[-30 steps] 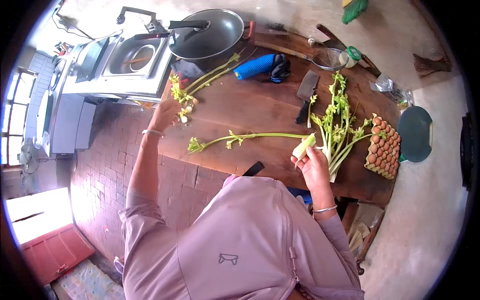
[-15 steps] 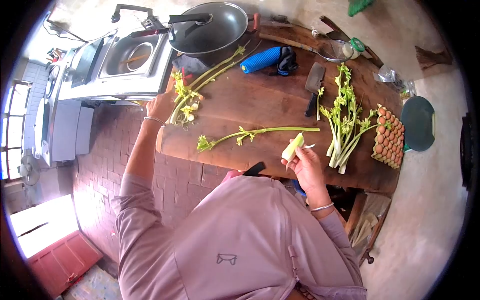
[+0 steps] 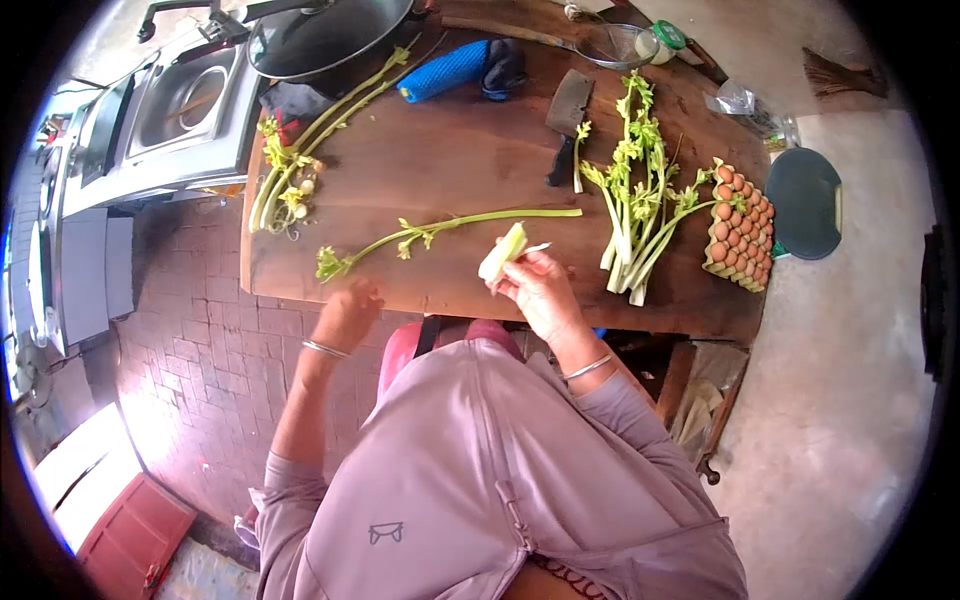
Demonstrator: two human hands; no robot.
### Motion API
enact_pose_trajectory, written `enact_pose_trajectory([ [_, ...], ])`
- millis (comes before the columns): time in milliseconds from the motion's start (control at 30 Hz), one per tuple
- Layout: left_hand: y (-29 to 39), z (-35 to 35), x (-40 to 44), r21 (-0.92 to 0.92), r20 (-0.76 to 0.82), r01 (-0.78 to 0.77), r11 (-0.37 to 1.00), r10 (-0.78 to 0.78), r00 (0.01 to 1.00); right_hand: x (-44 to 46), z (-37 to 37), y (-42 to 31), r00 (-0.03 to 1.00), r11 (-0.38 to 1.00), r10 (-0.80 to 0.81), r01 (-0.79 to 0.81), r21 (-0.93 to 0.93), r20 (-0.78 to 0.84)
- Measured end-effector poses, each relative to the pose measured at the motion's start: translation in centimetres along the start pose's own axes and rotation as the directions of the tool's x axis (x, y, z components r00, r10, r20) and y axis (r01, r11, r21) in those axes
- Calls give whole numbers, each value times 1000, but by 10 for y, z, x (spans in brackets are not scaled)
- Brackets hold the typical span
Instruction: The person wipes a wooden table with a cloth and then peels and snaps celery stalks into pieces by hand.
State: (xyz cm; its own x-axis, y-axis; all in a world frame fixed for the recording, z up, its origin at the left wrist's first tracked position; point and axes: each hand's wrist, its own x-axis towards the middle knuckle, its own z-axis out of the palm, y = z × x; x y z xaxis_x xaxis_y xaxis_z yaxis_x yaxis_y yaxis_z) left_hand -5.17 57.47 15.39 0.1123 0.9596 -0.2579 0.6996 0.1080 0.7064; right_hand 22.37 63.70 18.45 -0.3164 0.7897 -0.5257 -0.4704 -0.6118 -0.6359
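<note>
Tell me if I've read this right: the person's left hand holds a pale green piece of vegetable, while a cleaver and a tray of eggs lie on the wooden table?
Not quite: the right hand holds the pale green piece, as the head view shows. The cleaver and the tray of eggs do lie on the wooden table.

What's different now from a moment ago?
The left hand has left the celery pile and come back toward the body. The right hand, still holding the pale green vegetable piece, has shifted left, away from the egg tray. The tray, cleaver and lone celery stalk stayed put.
</note>
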Motion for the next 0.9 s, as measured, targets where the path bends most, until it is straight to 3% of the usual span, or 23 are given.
enact_pose_trajectory([
  [33,17,10,3,-2,-2,1,1000,-1,1000,-1,-1,-1,1000,1000,-5,5,-1,20],
  [100,56,23,7,-308,106,63,949,-31,994,-1,-10,1,999,991,27,-22,-130,38],
  [133,68,36,11,-309,99,70,948,-41,994,-2,-12,2,999,985,15,-9,-173,35],
  [200,90,61,21,-780,123,136,610,-63,990,-4,-13,5,998,968,-62,65,-243,17],
  [233,99,70,24,-779,119,140,611,-75,990,-6,-18,7,998,969,-53,57,-241,25],
  [300,116,87,31,-887,145,140,440,-24,989,-9,-26,5,996,936,-71,85,-342,55],
  [333,123,97,31,-871,148,172,460,-88,985,-16,-30,-1,994,845,-106,89,-527,-2],
  [367,128,112,31,-867,142,164,470,-84,986,-14,-53,9,983,851,-154,184,-492,101],
  [433,124,134,25,-854,251,291,432,-149,957,-20,-72,9,994,877,-53,92,-471,95],
  [500,112,148,24,-823,229,304,480,-209,951,-20,-96,18,991,879,-106,132,-458,83],
  [567,89,159,29,-843,295,412,345,-344,892,-23,-129,14,984,873,-173,169,-457,32],
  [633,88,154,41,-912,182,316,262,-431,884,-29,-164,1,997,809,-54,17,-587,-46],
  [700,67,137,68,-856,157,330,398,-408,899,-35,-197,-9,977,837,-106,-13,-546,-185],
  [767,112,114,88,-873,-21,242,423,-530,848,-38,-234,-20,922,830,-227,14,-557,-314],
  [833,80,121,110,-764,-227,173,621,-511,829,-36,-276,-29,780,703,-440,-8,-711,-445],
  [867,69,126,113,-721,-253,175,670,-490,834,-33,-295,-30,673,556,-626,29,-830,-395],
  [900,65,133,114,-715,-249,172,677,-478,842,-34,-304,-35,672,593,-595,-3,-805,-441],
])
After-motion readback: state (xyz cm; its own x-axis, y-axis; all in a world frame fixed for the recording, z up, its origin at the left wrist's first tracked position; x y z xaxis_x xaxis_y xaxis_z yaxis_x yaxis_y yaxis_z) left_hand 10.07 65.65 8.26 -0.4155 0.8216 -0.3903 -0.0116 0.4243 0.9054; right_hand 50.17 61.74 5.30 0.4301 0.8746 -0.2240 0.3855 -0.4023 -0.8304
